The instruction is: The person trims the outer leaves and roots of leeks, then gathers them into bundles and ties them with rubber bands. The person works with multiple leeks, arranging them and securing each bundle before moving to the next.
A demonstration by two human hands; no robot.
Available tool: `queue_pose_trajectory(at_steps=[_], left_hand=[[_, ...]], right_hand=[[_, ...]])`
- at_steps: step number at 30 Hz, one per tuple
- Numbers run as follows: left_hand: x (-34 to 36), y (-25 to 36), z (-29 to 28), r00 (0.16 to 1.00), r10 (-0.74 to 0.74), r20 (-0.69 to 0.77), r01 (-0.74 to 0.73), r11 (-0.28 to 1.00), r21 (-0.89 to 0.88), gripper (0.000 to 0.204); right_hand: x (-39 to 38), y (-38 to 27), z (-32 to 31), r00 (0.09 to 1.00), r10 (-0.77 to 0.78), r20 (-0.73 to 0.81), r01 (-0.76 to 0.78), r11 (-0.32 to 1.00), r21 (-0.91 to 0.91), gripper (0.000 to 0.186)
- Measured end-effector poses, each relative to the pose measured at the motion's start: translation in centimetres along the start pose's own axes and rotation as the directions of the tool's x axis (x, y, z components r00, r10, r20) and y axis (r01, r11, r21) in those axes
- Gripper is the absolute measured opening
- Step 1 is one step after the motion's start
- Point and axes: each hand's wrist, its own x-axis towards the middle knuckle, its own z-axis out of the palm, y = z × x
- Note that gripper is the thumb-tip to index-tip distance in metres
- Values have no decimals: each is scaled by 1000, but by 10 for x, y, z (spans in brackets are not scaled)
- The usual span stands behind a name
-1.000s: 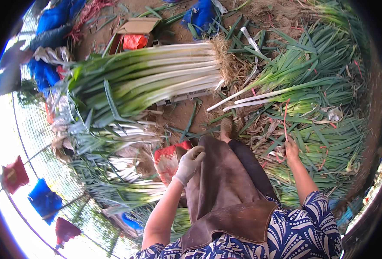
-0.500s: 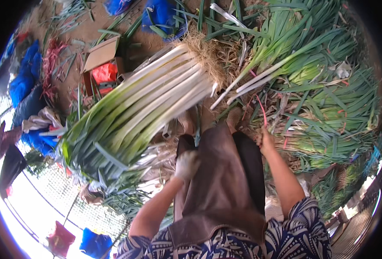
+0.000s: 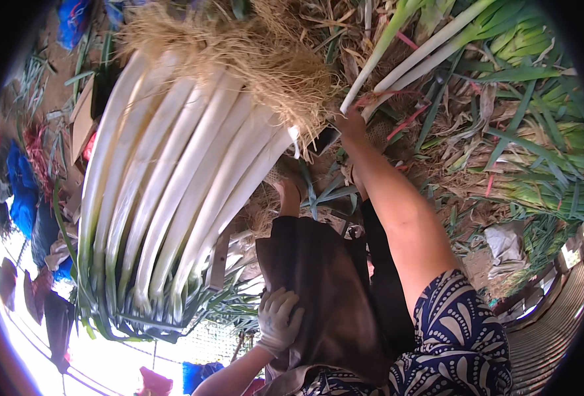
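Note:
A large row of leeks with thick white stems lies to my left. Its shaggy tan roots point away from me and its green ends lie toward the lower left. My right hand, bare, stretches forward close to the root ends. A thin red strip loops out beside its fingers, which are partly hidden. Just past that hand are the white ends of a few loose leeks. My left hand, in a whitish glove, rests on my brown apron with fingers loosely bent, holding nothing.
Piles of green leeks cover the right side, some tied with red strips. A crumpled pale bag lies nearer on the right. At left are a cardboard box and blue netting. Dry leaves and roots litter the ground.
My right hand has moved forward from beside my knee to the root ends, the red strip with it. The view has shifted, and the leek row appears larger. My left hand stays on the apron.

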Motion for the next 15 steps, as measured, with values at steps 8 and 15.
queue_pose_trajectory(at_steps=[8,15], left_hand=[[11,5,-4,1000,-19,22,19,1000,8,29],[13,9,-3,1000,2,-28,-3,1000,-12,32]], right_hand=[[60,-24,-26,939,334,79,-328,941,-82,39],[-4,-21,-82,995,62,-81,-43,976,215,36]])
